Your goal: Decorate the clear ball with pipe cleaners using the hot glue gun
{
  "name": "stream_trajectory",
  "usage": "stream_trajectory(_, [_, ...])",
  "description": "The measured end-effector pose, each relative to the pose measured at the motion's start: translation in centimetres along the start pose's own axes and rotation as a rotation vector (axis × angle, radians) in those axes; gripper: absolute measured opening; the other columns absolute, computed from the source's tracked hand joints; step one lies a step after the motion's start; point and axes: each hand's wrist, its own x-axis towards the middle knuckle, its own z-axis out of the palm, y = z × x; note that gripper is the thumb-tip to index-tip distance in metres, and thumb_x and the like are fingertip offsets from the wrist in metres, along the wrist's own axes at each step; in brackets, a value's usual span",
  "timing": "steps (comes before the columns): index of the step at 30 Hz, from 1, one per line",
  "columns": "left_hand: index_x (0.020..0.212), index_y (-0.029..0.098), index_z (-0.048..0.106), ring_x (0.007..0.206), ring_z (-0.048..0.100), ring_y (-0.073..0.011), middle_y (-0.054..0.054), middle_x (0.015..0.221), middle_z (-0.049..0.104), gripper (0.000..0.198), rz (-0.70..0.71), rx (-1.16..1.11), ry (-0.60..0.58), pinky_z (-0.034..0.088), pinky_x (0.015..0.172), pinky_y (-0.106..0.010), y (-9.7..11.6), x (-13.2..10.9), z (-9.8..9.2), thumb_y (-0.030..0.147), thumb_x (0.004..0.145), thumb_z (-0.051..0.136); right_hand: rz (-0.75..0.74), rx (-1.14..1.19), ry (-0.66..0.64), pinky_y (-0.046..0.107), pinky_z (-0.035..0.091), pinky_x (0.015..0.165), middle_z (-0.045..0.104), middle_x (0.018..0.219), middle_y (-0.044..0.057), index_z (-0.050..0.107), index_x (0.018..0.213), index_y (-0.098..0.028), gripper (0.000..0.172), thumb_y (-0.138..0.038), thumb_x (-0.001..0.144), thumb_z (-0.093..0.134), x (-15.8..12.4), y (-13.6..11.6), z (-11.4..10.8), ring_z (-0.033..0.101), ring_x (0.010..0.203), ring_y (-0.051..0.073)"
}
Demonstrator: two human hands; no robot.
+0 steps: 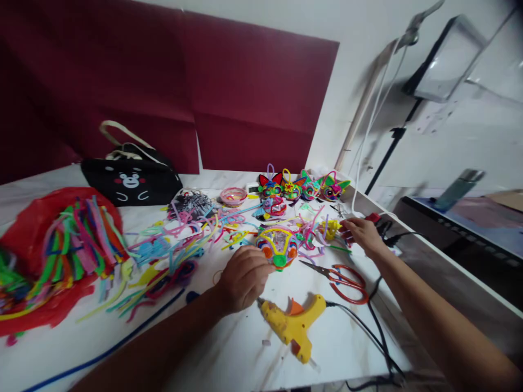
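A pipe-cleaner animal head, with a yellow-outlined top, orange cheeks and a green nose, lies mid-table. My left hand is closed at its left edge, fingertips against it; the thumb is partly hidden. My right hand reaches over the table's right side, empty, with fingers slightly bent and apart. Just left of those fingers sits a bundle of yellow pipe cleaners. Orange-handled scissors rest between my arms, blades toward the animal head. Nearer to me lies a yellow hot glue gun on its side.
Several finished animal heads stand at the back. Pipe cleaners fill a red plastic bag at left, and loose ones litter the middle. A black bag stands behind. Black cables run along the right, beside the raised table edge.
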Motion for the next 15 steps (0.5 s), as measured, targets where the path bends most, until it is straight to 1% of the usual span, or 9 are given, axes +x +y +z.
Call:
stream_trajectory(2, [0.113,0.016,0.059,0.092,0.065,-0.0226,-0.010,0.096,0.069,0.030,0.001,-0.015,-0.024,0.054,0.088,-0.046,0.3,0.3,-0.2,0.010,0.086,0.048,-0.018,-0.028,0.009,0.022,0.045,0.040,0.068,0.061,0.006,0.067,0.075,-0.013,0.037,-0.050,0.074,0.073,-0.9,0.0,-0.8,0.059,0.044,0.012])
stream_trajectory(5, [0.110,0.017,0.059,0.089,0.066,-0.0217,-0.009,0.092,0.069,0.027,-0.026,-0.038,-0.022,0.054,0.087,-0.045,0.8,0.9,-0.5,0.009,0.086,0.049,-0.053,-0.061,-0.027,0.023,0.046,0.042,0.068,0.060,0.006,0.071,0.078,-0.014,0.045,-0.058,0.068,0.075,-2.7,-0.2,-1.7,0.058,0.046,0.013])
stream_trajectory(9, [0.108,0.018,0.061,0.084,0.067,-0.0189,-0.007,0.088,0.071,0.025,-0.072,-0.014,-0.018,0.055,0.087,-0.041,0.9,2.4,-1.5,0.008,0.087,0.050,-0.081,-0.081,-0.086,0.024,0.046,0.042,0.067,0.057,0.006,0.071,0.073,-0.015,0.054,-0.068,0.066,0.073,-4.8,0.0,-2.3,0.056,0.045,0.014])
stream_trajectory(12, [0.104,0.019,0.063,0.087,0.067,-0.0180,-0.005,0.087,0.073,0.021,-0.141,0.105,-0.059,0.054,0.086,-0.036,0.5,3.2,-3.2,0.009,0.088,0.054,-0.087,-0.101,-0.118,0.024,0.046,0.043,0.066,0.057,0.006,0.070,0.071,-0.016,0.054,-0.069,0.069,0.070,-5.9,0.2,-2.7,0.055,0.046,0.014])
stream_trajectory(15, [0.097,0.019,0.066,0.083,0.068,-0.0165,-0.004,0.086,0.074,0.014,-0.210,0.294,-0.108,0.054,0.084,-0.031,-0.9,2.3,-6.2,0.016,0.091,0.054,-0.091,-0.102,-0.106,0.024,0.047,0.044,0.066,0.060,0.006,0.068,0.071,-0.017,0.053,-0.070,0.070,0.068,-6.9,0.2,-3.1,0.056,0.049,0.014])
